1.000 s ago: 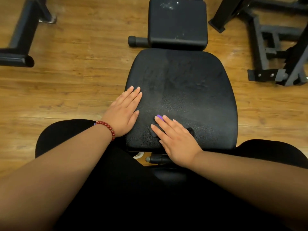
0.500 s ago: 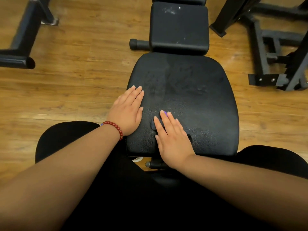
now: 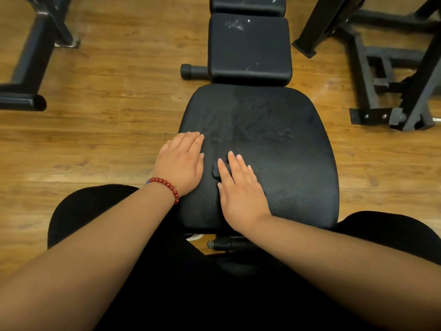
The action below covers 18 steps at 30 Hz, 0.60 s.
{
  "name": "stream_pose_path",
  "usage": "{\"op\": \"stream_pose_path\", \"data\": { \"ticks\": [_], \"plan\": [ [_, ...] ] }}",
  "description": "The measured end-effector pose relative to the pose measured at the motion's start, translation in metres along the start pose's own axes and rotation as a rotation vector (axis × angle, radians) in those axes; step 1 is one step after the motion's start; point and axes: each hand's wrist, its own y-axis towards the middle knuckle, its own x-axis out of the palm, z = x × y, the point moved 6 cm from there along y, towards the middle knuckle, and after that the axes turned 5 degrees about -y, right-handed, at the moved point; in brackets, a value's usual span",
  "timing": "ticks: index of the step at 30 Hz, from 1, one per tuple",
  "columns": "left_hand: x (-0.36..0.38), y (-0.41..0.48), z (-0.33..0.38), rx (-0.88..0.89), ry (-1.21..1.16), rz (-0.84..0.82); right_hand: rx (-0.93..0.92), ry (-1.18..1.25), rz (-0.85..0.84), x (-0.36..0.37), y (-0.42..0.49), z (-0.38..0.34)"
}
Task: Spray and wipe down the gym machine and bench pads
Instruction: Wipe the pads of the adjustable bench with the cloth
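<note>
A bracelet of round dark-red beads (image 3: 164, 183) is worn at the wrist of the left hand (image 3: 181, 161), and one small blue bead is picked out at its outer end. Both forearms (image 3: 107, 247) are left bare. Black trousers (image 3: 90, 211) are worn, covering both knees.

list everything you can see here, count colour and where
seat pad: 1, black, centre, streaky surface
back pad: 1, black with white specks, just beyond the seat pad
top pad: 1, black, cut off by the top edge
cloth: 1, dark, on the seat pad, mostly hidden under the right hand
bar: 1, black, sticks out left of the back pad
left frame: 1, black, top left on the floor
right frame: 1, black and grey, right
floor: wood, brown
bracelet: 1, red beads, left wrist
legs: 2, black, bottom
left hand: flat on the seat pad's left edge
right hand: flat on the cloth
</note>
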Motion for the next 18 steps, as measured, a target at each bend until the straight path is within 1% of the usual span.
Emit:
{"op": "stream_pose_path", "data": {
  "ticks": [4, 6, 8, 10, 13, 14, 17, 18],
  "plan": [
    [0.004, 0.018, 0.004, -0.028, 0.01, -0.015, 0.136, 0.001, 0.022, -0.012, 0.056, 0.015],
    [0.008, 0.022, 0.001, -0.043, 0.005, -0.016, 0.17, 0.0, 0.016, -0.017, 0.075, 0.024],
    [0.009, 0.022, -0.001, -0.051, -0.014, -0.003, 0.153, 0.012, 0.02, -0.018, 0.073, 0.026],
    [0.012, 0.024, -0.003, -0.058, -0.013, -0.003, 0.095, 0.025, 0.058, -0.013, 0.054, 0.019],
    [0.012, 0.026, -0.002, -0.052, -0.001, 0.001, 0.008, -0.046, 0.088, 0.0, 0.03, 0.01],
    [0.013, 0.027, -0.002, -0.055, 0.004, -0.011, 0.001, -0.061, 0.093, 0.0, 0.034, 0.013],
    [0.013, 0.026, -0.002, -0.062, 0.005, -0.017, -0.017, -0.068, 0.038, -0.012, 0.063, 0.019],
    [0.012, 0.026, -0.002, -0.069, 0.002, -0.016, 0.006, -0.049, 0.019, -0.016, 0.077, 0.023]
  ]
}}
